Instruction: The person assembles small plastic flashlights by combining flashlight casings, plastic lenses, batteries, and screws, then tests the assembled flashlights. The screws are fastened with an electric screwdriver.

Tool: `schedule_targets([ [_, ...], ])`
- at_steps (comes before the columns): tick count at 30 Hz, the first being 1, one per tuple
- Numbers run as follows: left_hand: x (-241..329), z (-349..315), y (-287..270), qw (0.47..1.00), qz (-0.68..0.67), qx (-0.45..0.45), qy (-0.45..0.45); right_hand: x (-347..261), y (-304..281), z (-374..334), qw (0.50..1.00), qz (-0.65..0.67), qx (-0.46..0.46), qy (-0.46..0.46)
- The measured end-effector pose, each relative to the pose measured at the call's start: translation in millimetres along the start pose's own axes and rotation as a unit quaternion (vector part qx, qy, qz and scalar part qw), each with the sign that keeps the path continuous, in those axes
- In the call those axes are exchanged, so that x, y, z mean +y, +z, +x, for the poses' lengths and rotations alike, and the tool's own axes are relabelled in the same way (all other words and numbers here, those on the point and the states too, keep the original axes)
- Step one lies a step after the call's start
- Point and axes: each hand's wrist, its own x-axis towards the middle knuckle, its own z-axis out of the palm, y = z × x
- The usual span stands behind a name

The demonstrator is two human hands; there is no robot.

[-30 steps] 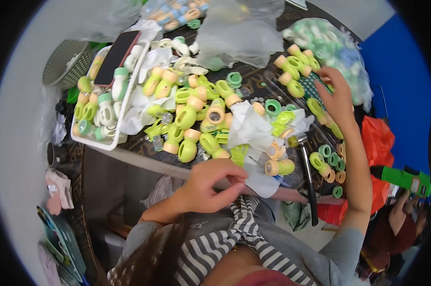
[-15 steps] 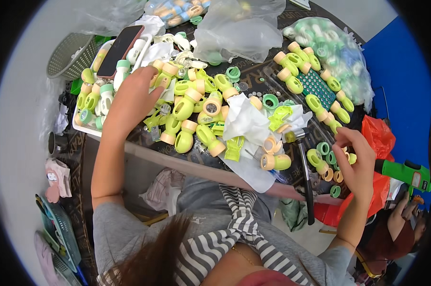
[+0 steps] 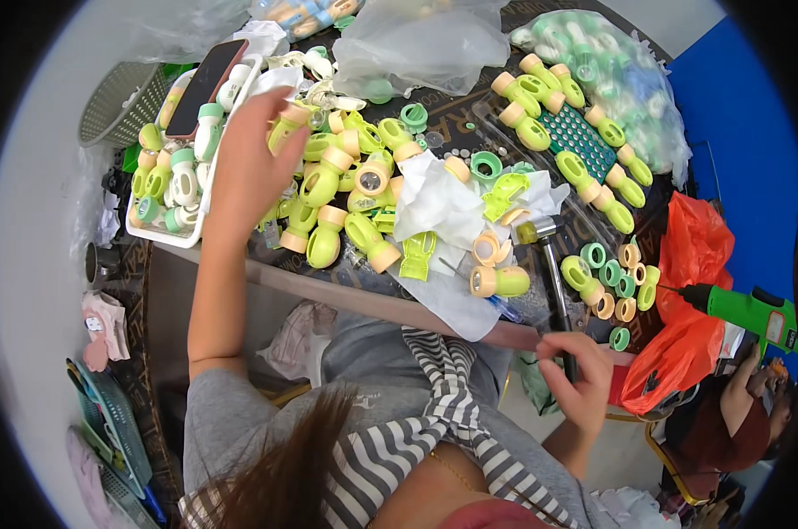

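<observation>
My left hand [image 3: 256,167] reaches over a pile of lime-green toy-like torches with peach heads. Its thumb and fingers are spread around one torch [image 3: 286,129], with no firm grip visible. At the table's front edge, my right hand [image 3: 580,381] closes on the black handle of a small hammer [image 3: 558,278]. The hammer's metal head, with a yellowish end, rests on the table. Left of it lie a single torch [image 3: 502,281], peach rings [image 3: 489,249] and a lime half-shell [image 3: 417,256] on white tissue [image 3: 443,207].
A white tray [image 3: 196,231] holding torches and a phone [image 3: 207,90] stands left. Torches surround a dark green dotted board [image 3: 584,145] at right. Green rings [image 3: 609,271] lie near a red plastic bag [image 3: 690,238]. A green power tool [image 3: 747,316] is beyond, near another person [image 3: 730,423].
My right hand has moved down and left from above the loose rings to the hammer's handle. My left hand has moved slightly farther over the torch pile. The view has shifted a little.
</observation>
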Motion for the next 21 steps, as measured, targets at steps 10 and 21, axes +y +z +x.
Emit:
schedule_targets([
  [10,19.8,-39.7,14.2,0.995,0.037,-0.088,-0.007,-21.6,39.6,44.6,0.994,0.037,0.009,-0.1],
  [21,22.8,-45.7,18.7,0.996,0.004,-0.068,0.055,-36.5,56.0,69.7,0.987,0.068,-0.019,-0.144],
])
